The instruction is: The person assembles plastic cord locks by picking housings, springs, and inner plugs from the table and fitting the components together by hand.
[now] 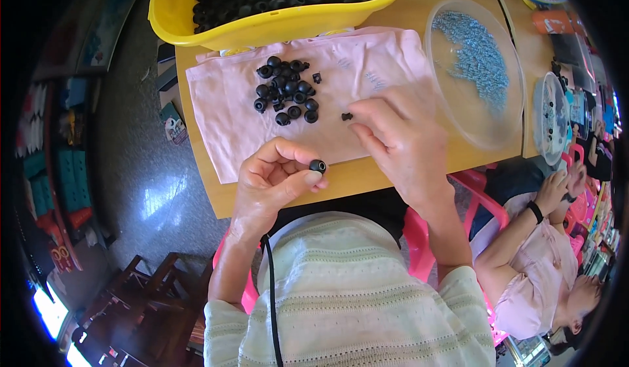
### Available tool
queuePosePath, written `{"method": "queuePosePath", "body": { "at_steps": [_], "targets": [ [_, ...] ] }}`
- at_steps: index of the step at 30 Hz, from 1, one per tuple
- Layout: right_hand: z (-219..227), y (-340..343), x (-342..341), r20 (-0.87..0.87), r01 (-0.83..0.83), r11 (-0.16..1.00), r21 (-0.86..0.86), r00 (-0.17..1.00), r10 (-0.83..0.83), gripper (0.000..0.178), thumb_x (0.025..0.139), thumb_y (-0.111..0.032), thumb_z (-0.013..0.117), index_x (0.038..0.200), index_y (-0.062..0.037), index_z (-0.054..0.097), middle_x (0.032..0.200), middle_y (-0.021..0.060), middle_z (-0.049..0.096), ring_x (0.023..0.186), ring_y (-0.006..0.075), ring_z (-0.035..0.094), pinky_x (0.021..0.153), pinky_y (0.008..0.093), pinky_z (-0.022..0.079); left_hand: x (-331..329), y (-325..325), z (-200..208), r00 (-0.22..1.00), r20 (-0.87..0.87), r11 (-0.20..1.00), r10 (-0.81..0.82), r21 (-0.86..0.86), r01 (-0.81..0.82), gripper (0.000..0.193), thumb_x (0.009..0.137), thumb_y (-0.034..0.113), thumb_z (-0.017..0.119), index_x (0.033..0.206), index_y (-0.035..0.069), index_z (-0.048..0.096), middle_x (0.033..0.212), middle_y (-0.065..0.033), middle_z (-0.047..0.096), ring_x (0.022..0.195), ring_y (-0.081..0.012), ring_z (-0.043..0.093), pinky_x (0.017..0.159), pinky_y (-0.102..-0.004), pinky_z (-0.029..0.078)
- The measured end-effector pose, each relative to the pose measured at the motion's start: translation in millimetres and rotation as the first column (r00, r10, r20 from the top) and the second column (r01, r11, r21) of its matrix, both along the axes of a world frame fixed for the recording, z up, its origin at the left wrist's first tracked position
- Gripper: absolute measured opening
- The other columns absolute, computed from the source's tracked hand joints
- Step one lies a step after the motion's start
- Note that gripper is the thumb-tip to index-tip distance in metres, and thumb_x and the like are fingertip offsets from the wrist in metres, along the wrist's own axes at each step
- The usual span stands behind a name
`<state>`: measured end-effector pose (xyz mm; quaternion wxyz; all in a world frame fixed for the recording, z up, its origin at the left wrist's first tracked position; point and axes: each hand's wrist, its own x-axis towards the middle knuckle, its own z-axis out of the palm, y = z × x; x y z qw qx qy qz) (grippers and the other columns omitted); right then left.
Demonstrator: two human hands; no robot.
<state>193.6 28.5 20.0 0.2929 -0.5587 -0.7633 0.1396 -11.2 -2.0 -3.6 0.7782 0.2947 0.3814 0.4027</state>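
Desk's near edge (354, 178) below, my left hand (275, 177) pinches a black ball (318, 166), my right hand (405, 141) a small black piece (346, 116).

Pink rectangular cloth (219, 115) upon tan wooden table (354, 182), bearing clustered small round black pieces (291, 87); behind these, yellow plastic basin (288, 24); right of cloth, clear round plastic tray (462, 105) containing tiny blue pieces (481, 56).

From here I can't read a single word or number. Toward one o'clock, the pink cloth (334, 95) bears faint grey-blue printed marks (375, 81), too blurred to make out. Between nine and ten o'clock, a dark green card (172, 125) shows pale printing, too small to tell.
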Motion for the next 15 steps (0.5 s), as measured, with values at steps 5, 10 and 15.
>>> {"method": "queuePosePath", "body": {
  "at_steps": [5, 10, 15],
  "targets": [
    [-6.7, 3.8, -3.5, 0.174, -0.104, 0.995, 0.002, 0.979, 0.102, 0.013, 0.070, -0.003, 0.065, 0.079, -0.0063, 0.056, 0.079, 0.0039, 0.054, 0.074, 0.0211, 0.058, 0.059, 0.0328, 0.047, 3.9, -1.3, 6.2, 1.000, 0.022, 1.000, 0.021, 0.011, -0.021, 0.020, 0.079, -0.005, 0.066, 0.095, -0.001, 0.056, 0.090, -0.0094, 0.063, 0.080, -0.0165, 0.064, 0.074, -0.0278, 0.053],
    [-5.5, 3.8, -3.7, 0.077, -0.118, 0.993, -0.008, 0.990, 0.118, 0.011, 0.072, 0.000, 0.064, 0.080, -0.0042, 0.058, 0.075, 0.0054, 0.056, 0.067, 0.0172, 0.058, 0.055, 0.0297, 0.047, 1.1, -1.1, 7.9, 0.993, 0.112, 0.997, 0.046, 0.063, -0.053, 0.019, 0.078, -0.006, 0.066, 0.093, 0.000, 0.056, 0.089, -0.0080, 0.063, 0.079, -0.0155, 0.064, 0.074, -0.0278, 0.053],
    [19.3, -8.1, 5.4, -0.697, -0.301, 0.766, -0.568, 0.671, -0.253, 0.013, 0.079, -0.003, 0.069, 0.091, -0.0017, 0.067, 0.084, 0.0023, 0.063, 0.069, 0.0043, 0.056, 0.053, 0.0173, 0.041, 2.0, 2.5, 13.7, 0.995, 0.088, 0.998, 0.043, 0.032, -0.046, 0.019, 0.079, -0.004, 0.066, 0.094, 0.000, 0.056, 0.089, -0.0084, 0.063, 0.079, -0.0155, 0.064, 0.072, -0.0275, 0.053]
  ]
}}
